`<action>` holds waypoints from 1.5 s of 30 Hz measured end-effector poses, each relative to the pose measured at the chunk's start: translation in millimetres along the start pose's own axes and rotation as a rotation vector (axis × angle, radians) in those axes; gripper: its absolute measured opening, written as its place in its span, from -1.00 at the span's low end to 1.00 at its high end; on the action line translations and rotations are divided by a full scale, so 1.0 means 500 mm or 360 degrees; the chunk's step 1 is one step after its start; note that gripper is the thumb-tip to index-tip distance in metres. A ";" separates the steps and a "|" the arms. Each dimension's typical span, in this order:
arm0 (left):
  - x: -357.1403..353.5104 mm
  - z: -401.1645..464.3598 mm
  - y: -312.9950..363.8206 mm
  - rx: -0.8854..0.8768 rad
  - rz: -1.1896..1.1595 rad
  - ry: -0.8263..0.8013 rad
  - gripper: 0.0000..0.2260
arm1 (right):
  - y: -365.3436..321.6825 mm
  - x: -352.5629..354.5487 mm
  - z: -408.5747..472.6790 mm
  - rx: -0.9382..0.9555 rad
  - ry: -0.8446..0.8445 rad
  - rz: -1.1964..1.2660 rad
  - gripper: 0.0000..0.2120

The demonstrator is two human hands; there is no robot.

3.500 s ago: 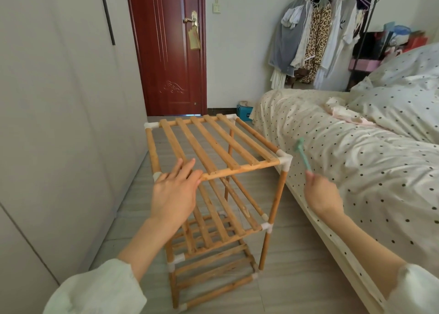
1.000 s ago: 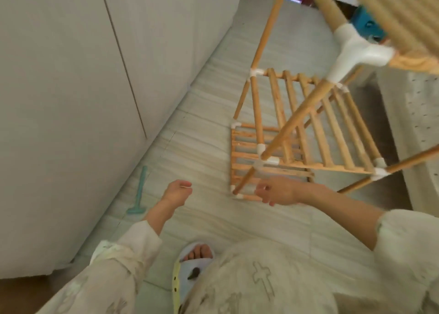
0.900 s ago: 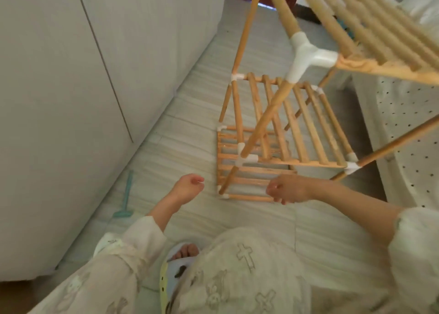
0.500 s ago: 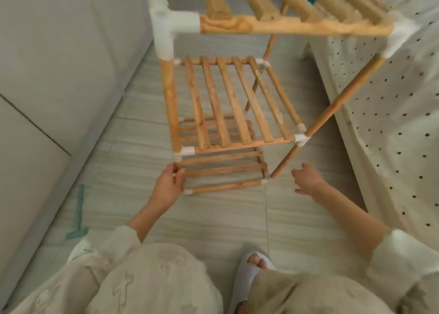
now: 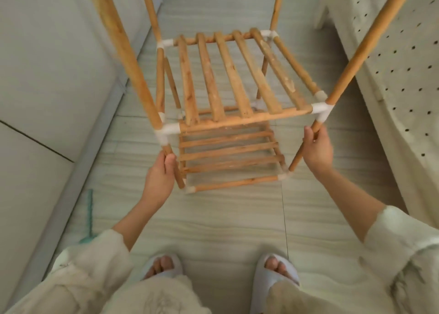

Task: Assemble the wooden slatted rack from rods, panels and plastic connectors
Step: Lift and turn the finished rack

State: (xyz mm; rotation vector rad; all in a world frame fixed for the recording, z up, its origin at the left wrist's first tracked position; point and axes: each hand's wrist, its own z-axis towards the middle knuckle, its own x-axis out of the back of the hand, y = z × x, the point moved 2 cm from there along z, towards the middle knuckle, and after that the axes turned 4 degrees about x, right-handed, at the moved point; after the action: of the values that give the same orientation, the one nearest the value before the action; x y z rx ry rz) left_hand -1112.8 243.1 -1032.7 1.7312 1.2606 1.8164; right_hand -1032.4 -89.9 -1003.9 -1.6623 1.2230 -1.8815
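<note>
The wooden slatted rack (image 5: 240,121) stands on the floor in front of me, its tiers joined by white plastic connectors (image 5: 166,130). I look down through the middle slatted panel (image 5: 228,76) to the bottom panel (image 5: 228,152). My left hand (image 5: 159,176) grips the near-left lower leg rod (image 5: 174,168) just under its connector. My right hand (image 5: 317,151) grips the near-right lower leg rod (image 5: 300,152) below the connector (image 5: 320,110). The top tier is out of view above.
A teal mallet (image 5: 89,216) lies on the tiled floor along the white wardrobe (image 5: 47,76) at the left. A bed with a dotted cover (image 5: 399,64) borders the right. My slippered feet (image 5: 273,273) stand close behind the rack.
I have crouched and squared up to the rack. My left hand stayed on the near-left leg, and my right hand moved from free air onto the near-right leg. The mallet lies on the floor.
</note>
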 end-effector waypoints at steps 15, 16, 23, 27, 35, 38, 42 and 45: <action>0.161 0.135 0.207 -0.0037 -0.0469 0.0122 -0.66 | -0.208 0.088 -0.006 0.0213 0.0312 0.0426 -0.68; 0.162 0.149 0.215 -0.0043 -0.0456 0.0127 -0.66 | -0.215 0.089 0.005 0.0187 0.0307 0.0422 -0.70; 0.145 0.269 0.279 0.0061 -0.0338 0.0151 -0.60 | -0.259 0.090 0.117 0.0050 0.0198 0.0125 -0.74; 0.119 0.318 0.291 0.0181 -0.0184 0.0102 -0.60 | -0.252 0.067 0.173 -0.0138 0.0097 0.0046 -0.76; 0.091 0.342 0.278 0.0285 -0.0188 -0.0117 -0.68 | -0.235 0.048 0.204 -0.0222 -0.0090 0.0028 -0.73; 0.113 0.297 0.277 0.0190 -0.0014 -0.0461 -0.67 | -0.229 0.077 0.147 -0.0232 -0.0307 0.0279 -0.69; 0.166 0.217 0.236 0.0284 -0.0034 -0.0834 -0.51 | -0.175 0.132 0.013 -0.0225 -0.0586 0.0403 -0.60; 0.187 0.142 0.196 0.0331 -0.0315 -0.0923 -0.48 | -0.129 0.155 -0.074 -0.0241 -0.0654 0.0542 -0.48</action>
State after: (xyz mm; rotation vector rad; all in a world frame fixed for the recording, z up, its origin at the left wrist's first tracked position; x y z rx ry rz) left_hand -1034.6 285.0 -908.1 1.9598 1.3297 0.9909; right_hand -1068.6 -96.7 -902.9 -1.6777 1.3856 -1.2017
